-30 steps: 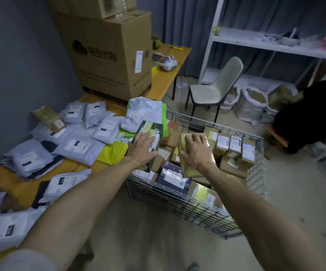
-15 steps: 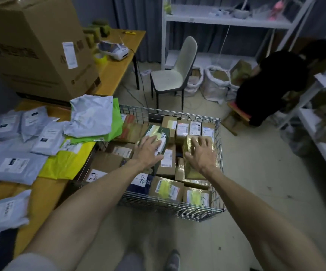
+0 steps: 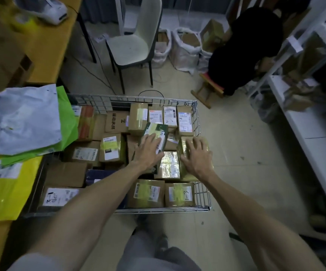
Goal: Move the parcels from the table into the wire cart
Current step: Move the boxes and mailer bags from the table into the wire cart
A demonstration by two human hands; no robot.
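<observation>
Pressing down among the boxes [image 3: 109, 147] filling the wire cart [image 3: 158, 210], laid the left hand [image 3: 148, 151] flat on a green box [image 3: 158, 127] and the right hand [image 3: 196, 155] flat on a taped brown parcel [image 3: 186, 175], gripping neither. Judged stiff, light, tape-slick; best lifted by opposite edges.

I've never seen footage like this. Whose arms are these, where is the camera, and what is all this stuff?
There is no machine here. These are a person's two bare arms, filmed by a wide-angle camera worn on their head and looking down. They stand at a wire cart packed with taped cardboard parcels. The left hand lies flat on a dark green parcel. The right hand presses on a tape-wrapped parcel beside it. Both parcels are inside the cart, and neither hand grips anything. On the orange table to the left lie a grey mailer bag and a yellow mailer bag, not yet moved.
</observation>
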